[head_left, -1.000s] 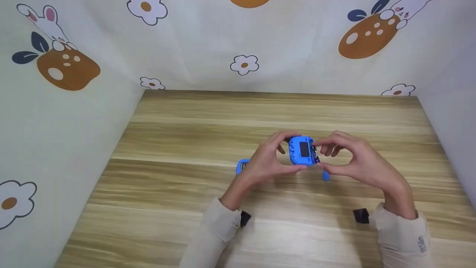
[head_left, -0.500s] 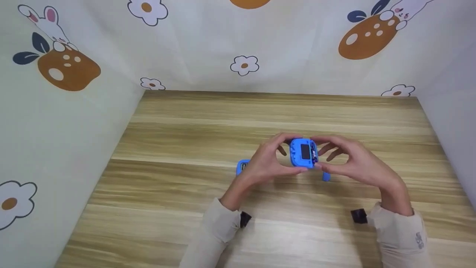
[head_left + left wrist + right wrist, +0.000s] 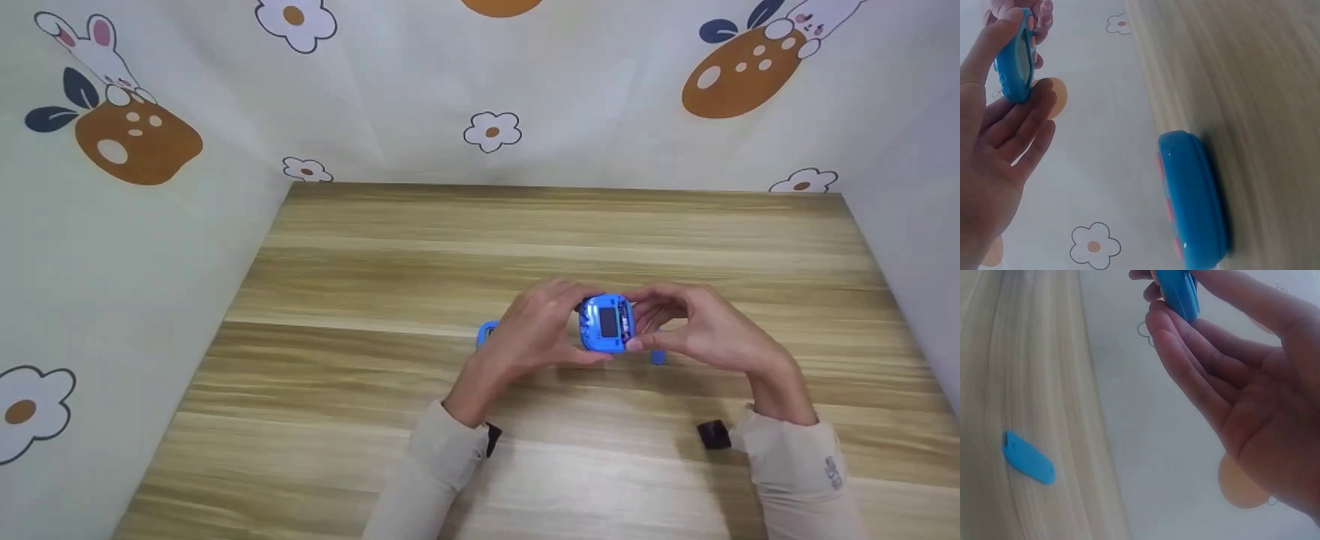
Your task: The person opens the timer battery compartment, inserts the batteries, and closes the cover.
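Raised over the table, a small blue electronic device [image 3: 592, 330] shows its back, with a dark rectangle in the middle and an uncovered battery slot [image 3: 625, 319] along its right side. My left hand [image 3: 536, 322] grips the device by its left part, thumb on the near edge and fingers on the far edge. At the slot side, my right hand [image 3: 709, 326] pinches it with thumb and fingertips. Pink buttons line the front of the device [image 3: 1015, 64] in the left wrist view. The fingers partly hide the slot's ends.
A second blue device [image 3: 1193, 197] with pink buttons rests on the table, mostly hidden behind my left hand in the head view. A loose blue battery cover [image 3: 1028, 458] lies on the wooden tabletop [image 3: 420, 255] at the right. Patterned cloth walls [image 3: 390, 97] enclose the table.
Both hands have come down toward the near side with the device. My right hand has closed in from the slot edge, and its thumb now presses at the device's lower right corner.
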{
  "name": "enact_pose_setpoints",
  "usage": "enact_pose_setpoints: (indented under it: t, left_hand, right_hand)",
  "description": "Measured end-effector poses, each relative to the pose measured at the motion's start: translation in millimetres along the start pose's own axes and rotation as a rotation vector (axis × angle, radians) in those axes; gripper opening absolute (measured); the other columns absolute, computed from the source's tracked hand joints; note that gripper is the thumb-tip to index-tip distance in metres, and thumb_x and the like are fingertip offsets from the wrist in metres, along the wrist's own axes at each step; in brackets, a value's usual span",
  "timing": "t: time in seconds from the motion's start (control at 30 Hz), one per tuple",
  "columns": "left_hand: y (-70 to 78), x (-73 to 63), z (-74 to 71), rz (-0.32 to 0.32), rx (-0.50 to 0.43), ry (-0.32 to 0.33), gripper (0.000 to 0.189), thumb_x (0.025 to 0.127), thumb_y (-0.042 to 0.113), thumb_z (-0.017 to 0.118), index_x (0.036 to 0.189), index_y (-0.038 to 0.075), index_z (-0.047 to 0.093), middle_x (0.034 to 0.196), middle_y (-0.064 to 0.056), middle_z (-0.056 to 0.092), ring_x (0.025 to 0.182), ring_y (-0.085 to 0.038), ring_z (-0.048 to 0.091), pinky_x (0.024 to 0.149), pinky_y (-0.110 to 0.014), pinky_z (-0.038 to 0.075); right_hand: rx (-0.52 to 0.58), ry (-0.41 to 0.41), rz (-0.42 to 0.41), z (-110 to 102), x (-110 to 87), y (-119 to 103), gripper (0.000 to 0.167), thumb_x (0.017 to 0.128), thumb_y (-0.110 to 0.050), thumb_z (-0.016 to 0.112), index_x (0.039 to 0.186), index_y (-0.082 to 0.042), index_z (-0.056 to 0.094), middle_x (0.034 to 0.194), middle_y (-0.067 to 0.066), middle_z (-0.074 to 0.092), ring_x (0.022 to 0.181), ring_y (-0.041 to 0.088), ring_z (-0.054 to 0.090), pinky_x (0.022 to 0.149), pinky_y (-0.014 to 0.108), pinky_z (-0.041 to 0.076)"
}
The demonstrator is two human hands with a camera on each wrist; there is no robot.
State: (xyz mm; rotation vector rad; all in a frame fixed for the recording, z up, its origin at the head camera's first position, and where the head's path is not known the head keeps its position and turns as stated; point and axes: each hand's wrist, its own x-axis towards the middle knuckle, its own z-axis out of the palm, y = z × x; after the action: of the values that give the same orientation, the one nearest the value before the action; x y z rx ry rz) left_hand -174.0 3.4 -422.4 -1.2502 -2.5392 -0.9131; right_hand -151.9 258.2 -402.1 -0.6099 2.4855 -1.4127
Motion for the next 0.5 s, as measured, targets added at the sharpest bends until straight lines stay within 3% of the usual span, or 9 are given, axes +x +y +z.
enact_pose_setpoints:
  t: [0.17, 0.33, 0.5]
  left_hand:
    - [0.1, -0.3, 2.1, 0.041, 0.042, 0.024, 0.078, 0.075, 0.061, 0.075, 0.130, 0.009, 0.058, 0.121, 0.001, 0.064, 0.110, -0.010, 0.056, 0.098, -0.023, 0.042]
    - [4.4, 0.6, 3.6, 0.064, 0.155, 0.022, 0.075, 0.078, 0.057, 0.075, 0.133, 0.009, 0.056, 0.122, -0.001, 0.064, 0.111, -0.012, 0.056, 0.102, -0.024, 0.039]
    - [7.0, 1.6, 3.7, 0.069, 0.210, 0.019, 0.075, 0.080, 0.059, 0.072, 0.133, 0.009, 0.056, 0.122, -0.003, 0.064, 0.108, -0.013, 0.057, 0.100, -0.024, 0.041]
  right_hand:
    - [0.084, 0.004, 0.012, 6.2, 3.9, 0.2, 0.047, 0.078, -0.015, 0.084, 0.116, -0.005, 0.058, 0.098, 0.009, 0.064, 0.087, 0.025, 0.064, 0.079, 0.032, 0.054]
    - [0.166, 0.002, 0.024, 12.7, 9.1, 2.8, 0.047, 0.079, 0.000, 0.080, 0.115, -0.002, 0.050, 0.098, 0.017, 0.061, 0.087, 0.031, 0.063, 0.077, 0.034, 0.056]
    - [0.186, 0.006, 0.038, 11.2, 8.0, 3.4, 0.048, 0.079, 0.000, 0.080, 0.117, -0.001, 0.050, 0.099, 0.018, 0.059, 0.088, 0.032, 0.061, 0.078, 0.033, 0.056]
